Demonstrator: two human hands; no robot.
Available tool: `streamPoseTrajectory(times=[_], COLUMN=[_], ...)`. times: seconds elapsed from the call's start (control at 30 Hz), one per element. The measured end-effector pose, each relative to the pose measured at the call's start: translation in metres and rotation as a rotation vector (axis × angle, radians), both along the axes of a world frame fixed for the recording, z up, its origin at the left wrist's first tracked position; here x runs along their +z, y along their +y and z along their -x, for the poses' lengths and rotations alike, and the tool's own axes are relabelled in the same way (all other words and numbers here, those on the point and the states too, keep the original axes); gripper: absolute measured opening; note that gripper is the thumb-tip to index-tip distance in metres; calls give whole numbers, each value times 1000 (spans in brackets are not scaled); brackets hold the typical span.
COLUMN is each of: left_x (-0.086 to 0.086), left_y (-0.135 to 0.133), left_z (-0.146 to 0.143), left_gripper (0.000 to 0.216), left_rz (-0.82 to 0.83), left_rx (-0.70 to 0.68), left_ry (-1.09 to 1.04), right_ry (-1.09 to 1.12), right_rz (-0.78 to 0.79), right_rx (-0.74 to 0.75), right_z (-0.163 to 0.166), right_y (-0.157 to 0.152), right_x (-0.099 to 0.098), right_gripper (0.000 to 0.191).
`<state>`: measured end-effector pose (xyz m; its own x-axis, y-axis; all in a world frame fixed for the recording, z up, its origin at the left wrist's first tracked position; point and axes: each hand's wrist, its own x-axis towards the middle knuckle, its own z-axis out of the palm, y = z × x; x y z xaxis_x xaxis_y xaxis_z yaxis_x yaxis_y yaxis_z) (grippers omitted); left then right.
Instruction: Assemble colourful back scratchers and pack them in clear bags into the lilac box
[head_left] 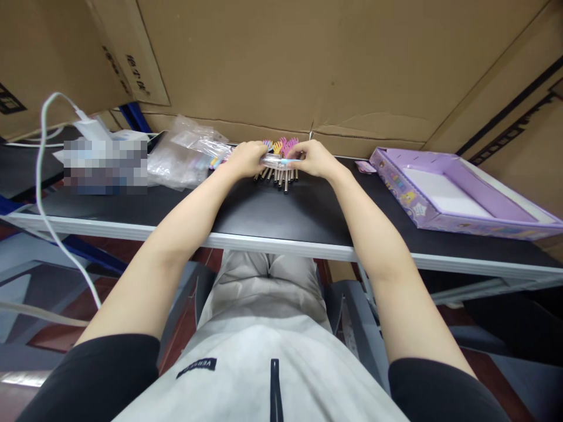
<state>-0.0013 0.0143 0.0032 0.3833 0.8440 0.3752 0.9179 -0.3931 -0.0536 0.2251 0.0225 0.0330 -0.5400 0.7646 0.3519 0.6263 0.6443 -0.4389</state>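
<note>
A bundle of pens point(280, 176) with colourful hand-shaped tops lies on the black table point(272, 214), its metal-coloured ends pointing toward me. My left hand point(244, 159) is closed on the left side of the bundle. My right hand point(310, 158) is closed on its right side. A thin clear wrapper appears to run across the bundle between my two hands.
Crumpled clear plastic bags point(185, 153) lie left of my hands. An open purple box point(457, 190) with a white inset sits at the right. A white charger and cable point(44, 152) hang off the left. Cardboard boxes point(308, 64) wall the table's far side.
</note>
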Motion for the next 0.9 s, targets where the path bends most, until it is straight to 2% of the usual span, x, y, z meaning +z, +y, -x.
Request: streamPoseTrajectory(times=[0.17, 0.47, 0.6, 0.9], left_x=[1, 0, -1, 4], left_y=[-6, 5, 9, -3], left_z=[-9, 11, 15, 3], left_gripper=[33, 25, 23, 30], left_rz=[8, 9, -1, 1], left_rx=[2, 68, 75, 33], left_ry=[-33, -72, -89, -61], right_ry=[0, -49, -79, -18], right_rz=[-57, 102, 121, 199], right_rx=[-7, -46, -71, -69], right_z=[8, -26, -34, -5], right_y=[1, 9, 9, -8], right_x=[-6, 9, 11, 9], right_gripper=[33, 36, 35, 19])
